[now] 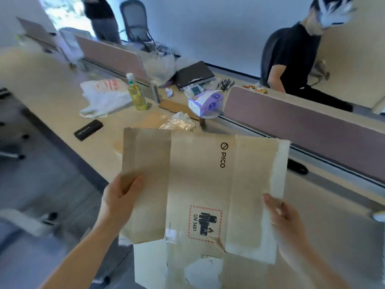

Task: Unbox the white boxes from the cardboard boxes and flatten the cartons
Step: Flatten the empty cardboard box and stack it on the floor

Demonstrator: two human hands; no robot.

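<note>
The long pale beige surface stretches away to the left. Just in front of it, a flattened brown cardboard carton with black print is held up in the air. It looks light and stiff, likely to fold only at its creases, so the outer panels are the best hold. The left hand grips its left flap, and the right hand pinches the torn right edge.

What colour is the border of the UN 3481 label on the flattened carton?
Red hatched stripes border the label on the carton; head view shows it.
</note>
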